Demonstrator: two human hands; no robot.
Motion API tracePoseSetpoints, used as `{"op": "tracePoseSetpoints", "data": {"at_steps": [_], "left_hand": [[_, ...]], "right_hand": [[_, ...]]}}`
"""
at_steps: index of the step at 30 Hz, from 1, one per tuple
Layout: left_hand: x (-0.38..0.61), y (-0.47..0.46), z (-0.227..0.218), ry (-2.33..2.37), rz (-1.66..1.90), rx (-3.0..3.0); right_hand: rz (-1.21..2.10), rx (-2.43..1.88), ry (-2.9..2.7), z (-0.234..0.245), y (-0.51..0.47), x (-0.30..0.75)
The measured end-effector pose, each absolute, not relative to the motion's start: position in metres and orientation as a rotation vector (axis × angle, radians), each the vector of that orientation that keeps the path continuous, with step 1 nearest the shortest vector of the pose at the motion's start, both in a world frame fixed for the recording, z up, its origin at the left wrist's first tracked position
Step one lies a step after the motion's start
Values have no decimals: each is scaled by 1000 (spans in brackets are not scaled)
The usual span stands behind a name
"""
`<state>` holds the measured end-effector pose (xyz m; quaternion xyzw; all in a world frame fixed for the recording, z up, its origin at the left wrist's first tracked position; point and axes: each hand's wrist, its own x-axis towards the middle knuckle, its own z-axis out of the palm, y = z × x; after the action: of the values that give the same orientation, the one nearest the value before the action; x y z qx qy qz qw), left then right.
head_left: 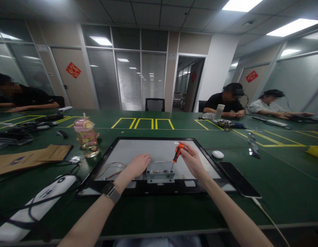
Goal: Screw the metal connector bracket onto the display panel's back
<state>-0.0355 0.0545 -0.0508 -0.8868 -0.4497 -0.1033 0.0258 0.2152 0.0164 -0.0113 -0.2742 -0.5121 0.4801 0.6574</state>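
A flat display panel [138,147] with a black frame lies on the green table, its pale back facing up. On its near part sits a metal bracket [161,176] carrying a small circuit board with connectors. My left hand [139,164], with a watch on the wrist, has its fingers together at the bracket's left side; the thumb is hidden. In my right hand [192,159] is a screwdriver [177,153] with an orange and black handle, pinched near its top. Its shaft slants down to the right end of the bracket. Thin wires [109,166] lie left of the bracket.
Left of the panel stand a drink bottle [87,137], a brown paper bag [32,157] and a white power strip [43,202] with cables. At right lie a white case [218,154] and a phone [239,180] on a cable. Several people sit across the table.
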Motion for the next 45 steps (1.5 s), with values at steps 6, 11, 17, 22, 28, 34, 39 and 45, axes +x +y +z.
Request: {"op": "tracePoseSetpoints", "data": {"at_steps": [6, 11, 17, 22, 28, 34, 39, 45], "left_hand": [[-37, 56, -54, -1387, -334, -2752], [-36, 56, -53, -1394, -340, -2770], [-35, 57, -54, -1420, -351, -2758], [-34, 53, -48, -1431, -323, -2759], [-35, 51, -46, -1413, -305, -2757], [-36, 57, -54, -1414, -361, -2761], [-37, 58, -55, -1398, -342, -2756], [-35, 53, -49, -1365, -320, -2758]], "right_hand": [[1153, -559, -1145, -9, 16, 214], [1152, -550, -1158, -9, 15, 214], [1068, -650, -1140, -12, 17, 214], [1073, -656, -1129, -11, 18, 214], [1107, -638, -1048, -13, 22, 218], [1199, -539, -1081, -9, 18, 217], [1192, -571, -1048, -10, 18, 217], [1215, -545, -1074, -11, 19, 218]]}}
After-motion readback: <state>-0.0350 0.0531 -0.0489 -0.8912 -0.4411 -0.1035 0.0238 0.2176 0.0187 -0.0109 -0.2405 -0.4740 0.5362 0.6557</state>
